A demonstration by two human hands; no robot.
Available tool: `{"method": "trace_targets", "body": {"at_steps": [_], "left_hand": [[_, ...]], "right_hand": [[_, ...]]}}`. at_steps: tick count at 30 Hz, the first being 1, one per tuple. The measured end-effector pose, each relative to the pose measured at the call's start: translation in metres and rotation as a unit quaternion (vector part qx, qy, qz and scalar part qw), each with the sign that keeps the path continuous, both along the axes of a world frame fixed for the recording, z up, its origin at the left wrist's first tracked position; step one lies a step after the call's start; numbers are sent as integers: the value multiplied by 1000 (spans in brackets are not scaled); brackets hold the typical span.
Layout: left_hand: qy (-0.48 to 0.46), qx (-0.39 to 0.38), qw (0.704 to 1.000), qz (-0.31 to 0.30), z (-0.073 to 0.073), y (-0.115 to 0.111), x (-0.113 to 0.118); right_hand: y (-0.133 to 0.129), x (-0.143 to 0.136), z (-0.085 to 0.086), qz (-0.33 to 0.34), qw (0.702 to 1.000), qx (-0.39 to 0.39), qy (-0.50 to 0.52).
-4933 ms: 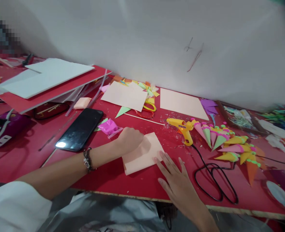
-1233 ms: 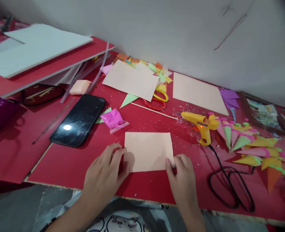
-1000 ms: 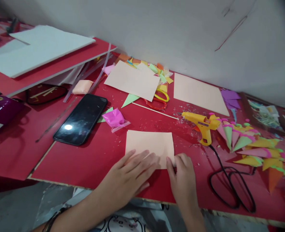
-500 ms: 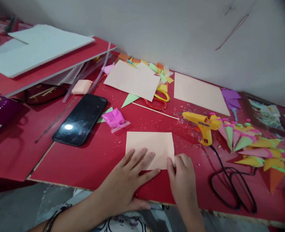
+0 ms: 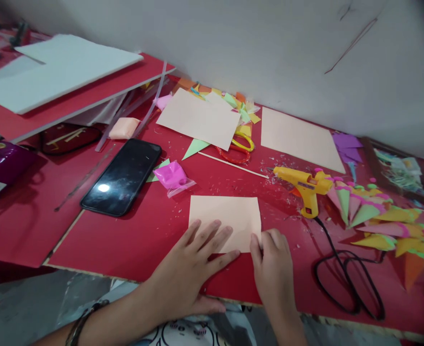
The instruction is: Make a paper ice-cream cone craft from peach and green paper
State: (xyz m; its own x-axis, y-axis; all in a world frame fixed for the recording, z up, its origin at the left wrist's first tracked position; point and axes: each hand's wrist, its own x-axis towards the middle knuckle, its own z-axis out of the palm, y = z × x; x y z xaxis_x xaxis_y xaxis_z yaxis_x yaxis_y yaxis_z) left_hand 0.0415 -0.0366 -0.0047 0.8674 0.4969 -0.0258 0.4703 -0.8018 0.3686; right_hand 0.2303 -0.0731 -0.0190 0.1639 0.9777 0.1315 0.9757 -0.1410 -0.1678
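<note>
A cream sheet of paper [image 5: 229,214] lies flat on the red tabletop in front of me. My left hand [image 5: 193,266] rests on its lower left part, open, with the fingers spread and the thumb near the table's front edge. At the lower right corner of the sheet, my right hand [image 5: 273,262] is closed, its thumb and curled fingers pinching the paper's edge. Just beyond the sheet lie a pink packet [image 5: 172,177] in clear plastic and a thin pale stick [image 5: 233,165].
A black phone [image 5: 121,178] lies to the left. On the right are a yellow glue gun [image 5: 303,185] with a looped black cord [image 5: 348,278] and several coloured paper cones [image 5: 381,216]. Farther back are cream sheets [image 5: 301,137] and scissors [image 5: 242,149]; white boards [image 5: 71,67] sit on the raised left shelf.
The view has shifted slightly, so everything appears a little farther right. Both hands keep the same places on the paper.
</note>
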Motion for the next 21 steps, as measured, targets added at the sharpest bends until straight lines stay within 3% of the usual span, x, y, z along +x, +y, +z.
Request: {"method": "trace_targets", "body": {"at_steps": [21], "left_hand": [[-6, 26, 1000, 8, -2, -1, 6]], "right_hand": [[4, -3, 1, -20, 997, -13, -72]]}}
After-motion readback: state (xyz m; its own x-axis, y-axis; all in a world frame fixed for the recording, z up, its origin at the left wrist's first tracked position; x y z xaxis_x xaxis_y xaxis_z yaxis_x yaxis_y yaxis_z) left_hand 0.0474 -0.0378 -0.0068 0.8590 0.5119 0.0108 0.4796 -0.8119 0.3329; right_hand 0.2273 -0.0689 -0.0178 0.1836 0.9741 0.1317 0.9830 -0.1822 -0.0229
